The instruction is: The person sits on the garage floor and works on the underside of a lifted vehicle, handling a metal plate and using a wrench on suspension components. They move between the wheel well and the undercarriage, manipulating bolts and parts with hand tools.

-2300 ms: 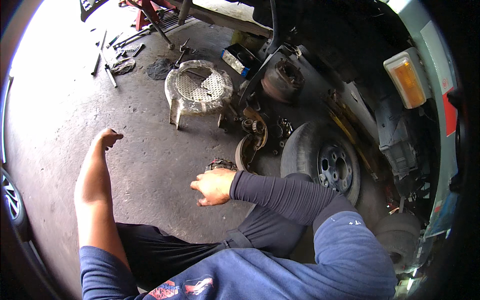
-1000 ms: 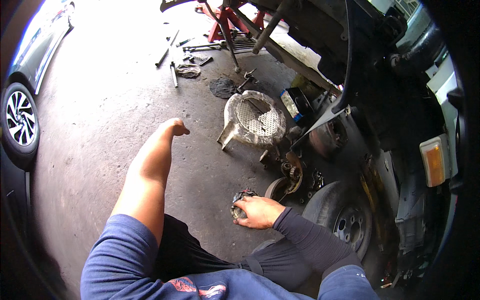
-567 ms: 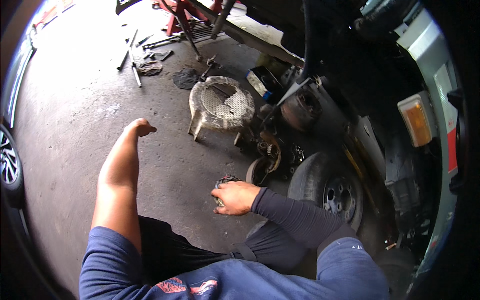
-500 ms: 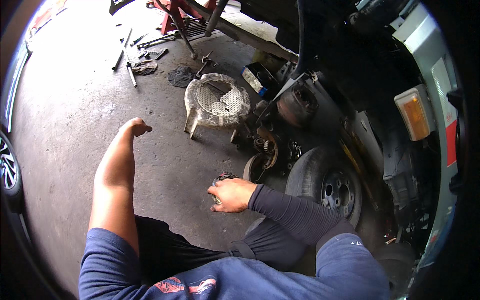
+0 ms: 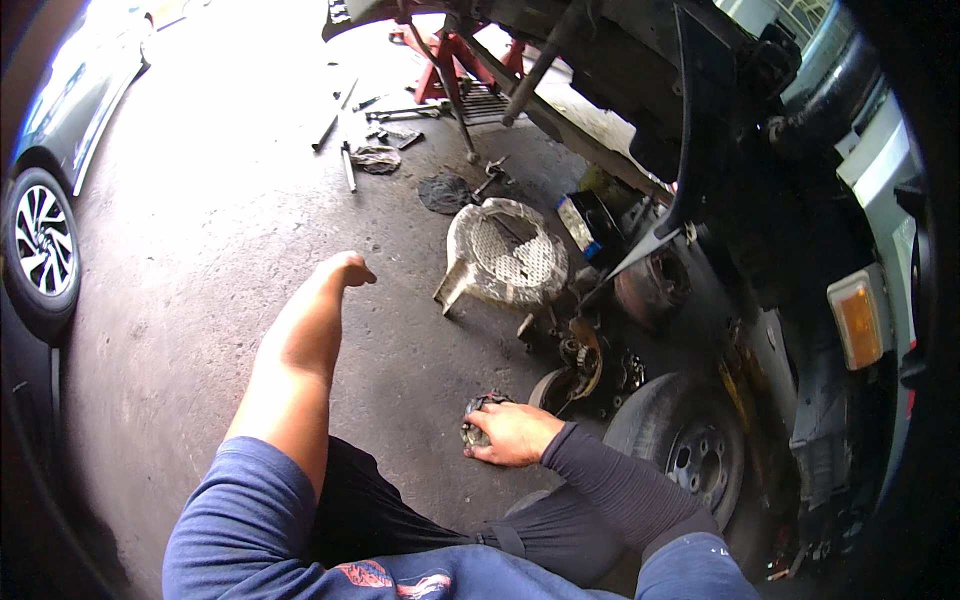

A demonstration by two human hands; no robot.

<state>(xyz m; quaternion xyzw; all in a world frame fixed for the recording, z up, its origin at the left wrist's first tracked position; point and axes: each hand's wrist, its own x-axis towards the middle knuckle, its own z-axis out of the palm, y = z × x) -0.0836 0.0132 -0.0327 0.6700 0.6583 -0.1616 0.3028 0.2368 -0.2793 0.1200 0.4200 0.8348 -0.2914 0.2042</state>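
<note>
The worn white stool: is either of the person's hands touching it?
No; the left hand is apart from the stool, and the right hand holds a dark object nearer the person.

Vehicle repair workshop. Stained floor (image 5: 200,340) strewn with long metal tools (image 5: 349,168); red stand (image 5: 460,60) near a vehicle's dark, exposed underside (image 5: 625,75); loose wheel (image 5: 640,425), tilted, curved grimy metal parts (image 5: 590,365) just beside it. A second car (image 5: 62,120), spoked wheel (image 5: 43,238) showing, stands at left.

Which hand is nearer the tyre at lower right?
Right. The right hand is just left of the tyre, apart from it; the left hand is much farther off, up and left.
</note>
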